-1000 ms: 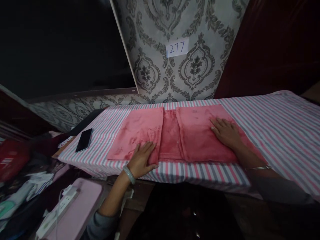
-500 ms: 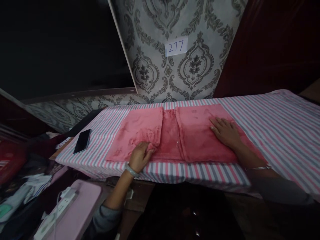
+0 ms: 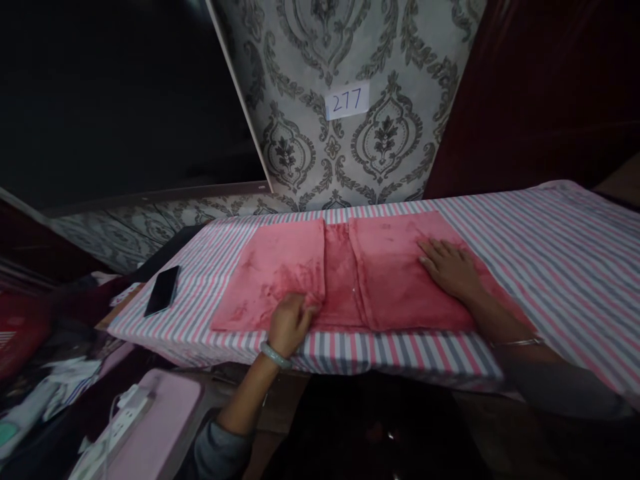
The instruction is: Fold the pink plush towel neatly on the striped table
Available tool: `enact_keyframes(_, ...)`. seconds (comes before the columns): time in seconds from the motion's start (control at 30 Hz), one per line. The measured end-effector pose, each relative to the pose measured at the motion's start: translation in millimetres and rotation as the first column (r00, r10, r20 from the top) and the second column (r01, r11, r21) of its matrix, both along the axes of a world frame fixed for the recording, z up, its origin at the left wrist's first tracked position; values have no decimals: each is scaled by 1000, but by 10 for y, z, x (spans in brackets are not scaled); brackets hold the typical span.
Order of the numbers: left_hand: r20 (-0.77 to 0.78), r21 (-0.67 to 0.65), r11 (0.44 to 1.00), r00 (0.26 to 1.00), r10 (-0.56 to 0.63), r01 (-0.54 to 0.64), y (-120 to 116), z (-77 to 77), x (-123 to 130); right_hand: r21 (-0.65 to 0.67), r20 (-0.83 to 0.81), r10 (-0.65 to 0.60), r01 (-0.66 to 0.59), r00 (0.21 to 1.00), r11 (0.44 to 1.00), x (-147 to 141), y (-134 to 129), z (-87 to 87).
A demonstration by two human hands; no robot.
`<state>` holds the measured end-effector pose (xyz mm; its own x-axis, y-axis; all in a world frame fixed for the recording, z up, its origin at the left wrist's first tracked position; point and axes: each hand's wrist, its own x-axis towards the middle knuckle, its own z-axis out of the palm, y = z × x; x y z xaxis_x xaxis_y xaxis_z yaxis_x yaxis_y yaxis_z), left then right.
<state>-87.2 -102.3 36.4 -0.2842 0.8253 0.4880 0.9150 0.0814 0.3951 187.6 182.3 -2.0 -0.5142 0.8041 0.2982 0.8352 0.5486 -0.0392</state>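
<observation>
A pink plush cloth (image 3: 395, 280) lies on the table with its left and right sides folded inward. Between the two flaps, a darker strip (image 3: 341, 280) of the same cloth shows. My left hand (image 3: 290, 323), slightly blurred and wearing a pale bangle, is at the lower inner corner of the left flap (image 3: 285, 253). Its fingers are curled in at the flap's edge, and the corner itself is hidden behind them. My right hand (image 3: 453, 270) rests flat on the right flap near its outer edge, fingers spread.
A striped tablecloth (image 3: 550, 267) covers the table. At the left lies a black phone (image 3: 163, 291). Below it, a power strip (image 3: 113, 433) sits on a pink stool (image 3: 173, 413). A dark screen (image 3: 125, 100) and patterned wall (image 3: 335, 147) with a "277" paper (image 3: 347, 100) stand behind.
My left hand has shifted slightly right, and the bunched cloth at the left flap's inner edge looks flatter. My right hand stays in place on the right flap. The view has tilted slightly.
</observation>
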Motion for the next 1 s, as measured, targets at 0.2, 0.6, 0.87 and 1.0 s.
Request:
enact_keyframes(0.2,33,-138,968,978,-207,210,-157,62,20,12,-13,22,-22,1000,1000,13,23,-46)
enact_keyframes(0.6,-145,-61,998,989,18,-27,-592,246,-837,-78,-311,183,-217,933,973,-230,-419,480)
enact_keyframes(0.87,-100,-129,992,995,-32,19,-857,169,-1036,-420,-635,427,-752,643,508,-1098,-1708,378)
enact_keyframes(1.0,-91,-180,983,994,-64,47,-906,101,-1087,-409,-576,419,-692,702,595,-1284,-1885,270)
